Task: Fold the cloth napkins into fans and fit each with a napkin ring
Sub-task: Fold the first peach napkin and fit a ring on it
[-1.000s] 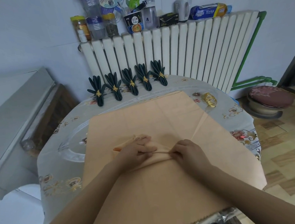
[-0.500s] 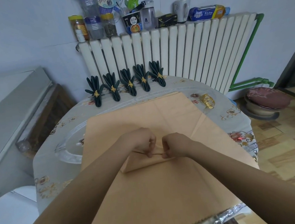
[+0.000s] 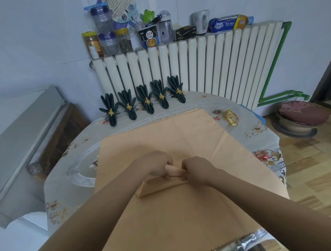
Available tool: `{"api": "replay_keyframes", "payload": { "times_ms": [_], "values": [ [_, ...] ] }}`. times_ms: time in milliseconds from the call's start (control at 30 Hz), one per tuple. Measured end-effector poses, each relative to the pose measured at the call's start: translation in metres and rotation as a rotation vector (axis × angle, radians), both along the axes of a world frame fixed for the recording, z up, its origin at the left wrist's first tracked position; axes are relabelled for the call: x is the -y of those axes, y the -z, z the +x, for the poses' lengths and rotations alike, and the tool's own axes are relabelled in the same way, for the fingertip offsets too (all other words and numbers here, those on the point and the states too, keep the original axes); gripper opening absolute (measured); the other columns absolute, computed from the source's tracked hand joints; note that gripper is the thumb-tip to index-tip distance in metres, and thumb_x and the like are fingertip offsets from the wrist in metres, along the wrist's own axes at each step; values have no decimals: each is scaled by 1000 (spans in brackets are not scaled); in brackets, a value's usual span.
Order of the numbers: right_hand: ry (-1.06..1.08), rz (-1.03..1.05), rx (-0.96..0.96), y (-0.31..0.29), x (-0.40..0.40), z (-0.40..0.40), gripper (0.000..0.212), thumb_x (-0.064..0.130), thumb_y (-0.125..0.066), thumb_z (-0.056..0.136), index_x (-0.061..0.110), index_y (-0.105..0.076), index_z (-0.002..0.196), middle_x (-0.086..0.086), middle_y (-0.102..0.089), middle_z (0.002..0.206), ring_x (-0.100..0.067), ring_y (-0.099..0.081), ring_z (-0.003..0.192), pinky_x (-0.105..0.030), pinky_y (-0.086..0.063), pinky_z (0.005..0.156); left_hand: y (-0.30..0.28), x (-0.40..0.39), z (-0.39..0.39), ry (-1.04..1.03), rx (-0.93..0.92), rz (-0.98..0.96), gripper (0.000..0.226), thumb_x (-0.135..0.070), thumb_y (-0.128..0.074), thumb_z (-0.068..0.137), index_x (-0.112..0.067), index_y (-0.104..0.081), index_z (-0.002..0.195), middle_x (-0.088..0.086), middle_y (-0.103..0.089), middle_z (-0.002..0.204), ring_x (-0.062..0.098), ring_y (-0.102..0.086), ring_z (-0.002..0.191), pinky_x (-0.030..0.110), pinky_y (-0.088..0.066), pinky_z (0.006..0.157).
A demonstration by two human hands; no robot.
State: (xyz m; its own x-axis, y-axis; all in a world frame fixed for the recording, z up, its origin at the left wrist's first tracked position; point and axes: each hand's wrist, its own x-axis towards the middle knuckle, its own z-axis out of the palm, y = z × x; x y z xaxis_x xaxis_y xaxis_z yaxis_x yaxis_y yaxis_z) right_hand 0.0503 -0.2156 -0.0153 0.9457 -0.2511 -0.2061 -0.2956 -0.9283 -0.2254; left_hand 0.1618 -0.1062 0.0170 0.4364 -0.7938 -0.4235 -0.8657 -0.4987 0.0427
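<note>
The peach napkin [image 3: 161,184] is bunched into a narrow pleated strip at mid-surface, lying on a larger sheet of the same peach cloth [image 3: 184,219] that covers most of the surface [image 3: 261,132]. Since a second ago the strip is gathered tighter — the pleats, earlier spread wide under flatter hands, are now stacked and pulled up off the cloth at the middle. The left hand [image 3: 155,165] and right hand [image 3: 196,168] are drawn close together, nearly knuckle to knuckle, where they were set apart before. Both sets of fingers are curled and pinching the pleat stack between them; a short roll of fabric is seen in the gap. The left end of the strip is left free and splayed toward the near left.

Judgement: accordion pleating of this napkin is nearly finished — the next step is likely folding at the centre and ringing.

Gold napkin rings [image 3: 231,117] are stacked at the far right of the surface, well apart from the hands, untouched. Five dark green fan napkins [image 3: 146,101], each already ringed in gold, are lined along the far edge in front of the radiator [image 3: 205,66]. Jars and bottles are kept on the radiator top. A cushioned stool [image 3: 301,117] is seen on the floor at right.
</note>
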Motion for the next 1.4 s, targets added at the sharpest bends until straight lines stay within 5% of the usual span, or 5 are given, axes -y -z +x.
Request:
{"api": "replay_keyframes", "payload": {
  "times_ms": [333, 500, 633, 1033, 1400],
  "values": [
    [-42, -138, 271, 7, -7, -17, 22, 20, -53, 88, 10, -61, 106, -11, -61, 108, -29, -52, 104, -32, -40, 79, -23, -9, -30, 136, 285, 70, 18, -25, -55, 90, -12, -61, 102, 8, -64, 100, 28, -59, 94, 33, -39, 67],
    [-95, -122, 593, 15, 2, -21, 27, 18, -86, 58, 13, -62, 70, -3, -59, 66, -27, -57, 64, -26, -44, 53, -29, -15, -58, 257, 651, -7, 20, -7, -45, 92, -14, -55, 108, 4, -65, 104, 26, -62, 94, 32, -34, 67],
    [-145, 96, 448, 20, 3, -27, 22, 24, -70, 79, 9, -67, 95, -7, -64, 95, -22, -53, 97, -25, -34, 75, -5, -27, -74, 148, 559, 99, 27, -6, -34, 97, -8, -53, 116, 10, -62, 116, 31, -60, 106, 34, -39, 74],
    [-87, 428, 368, 16, 17, -28, 14, 28, -70, 82, 14, -73, 85, 8, -59, 76, -9, -53, 77, -9, -33, 64, -12, -71, -16, -272, 49, 45, 40, -48, -70, 75, -17, -50, 61, -1, -48, 64, 15, -43, 57, 28, -31, 55],
    [43, 647, 258, 18, 10, -9, 23, 19, -71, 79, 35, -55, 77, 8, -49, 76, -4, -46, 66, -16, -34, 64, 12, -81, -2, -536, -68, -96, 59, -58, -76, 64, -17, -54, 100, 0, -57, 95, 18, -52, 87, 30, -37, 67]
  ]
}}
